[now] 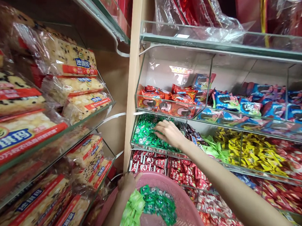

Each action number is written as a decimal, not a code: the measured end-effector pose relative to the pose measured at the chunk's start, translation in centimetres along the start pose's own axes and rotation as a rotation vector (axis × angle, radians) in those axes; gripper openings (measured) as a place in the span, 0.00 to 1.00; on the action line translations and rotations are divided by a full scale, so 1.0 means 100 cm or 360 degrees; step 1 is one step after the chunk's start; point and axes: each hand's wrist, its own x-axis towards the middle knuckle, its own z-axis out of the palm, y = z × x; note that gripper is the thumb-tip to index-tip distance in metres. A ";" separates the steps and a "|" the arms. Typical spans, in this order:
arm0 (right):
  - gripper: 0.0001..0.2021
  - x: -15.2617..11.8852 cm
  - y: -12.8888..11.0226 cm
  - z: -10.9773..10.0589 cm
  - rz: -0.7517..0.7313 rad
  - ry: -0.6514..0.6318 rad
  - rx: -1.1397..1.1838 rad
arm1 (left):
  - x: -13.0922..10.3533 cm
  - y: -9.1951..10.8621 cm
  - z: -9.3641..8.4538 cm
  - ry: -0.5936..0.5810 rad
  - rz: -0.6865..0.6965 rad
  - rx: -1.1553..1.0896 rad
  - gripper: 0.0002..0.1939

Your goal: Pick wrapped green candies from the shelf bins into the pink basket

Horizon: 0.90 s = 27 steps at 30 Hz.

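Observation:
My left hand (127, 181) is closed over the far left rim of a pink plastic basket (194, 196). Dark green wrapped candies (159, 202) lie inside it, with light green packets (132, 212) beside them, partly behind my left forearm. My right hand (169, 132) reaches into a clear shelf bin holding more of the small green candies (147, 130). Its fingers are slightly bent and apart, resting at the top of the pile, and nothing shows in them. The palm side is hidden from view.
Packaged sachima cakes (84, 62) fill glass shelves at left. A wooden upright (132, 76) divides them from the bins ahead. Around my right arm are red packets (184, 93), blue packets (225, 100), yellow candies (255, 152) and dark red packets (148, 161). A glass shelf edge (224, 45) runs above.

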 end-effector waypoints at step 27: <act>0.12 0.046 -0.053 0.012 0.0452 -0.0270 -0.0248 | 0.000 0.001 0.000 -0.0018 -0.0011 -0.0029 0.35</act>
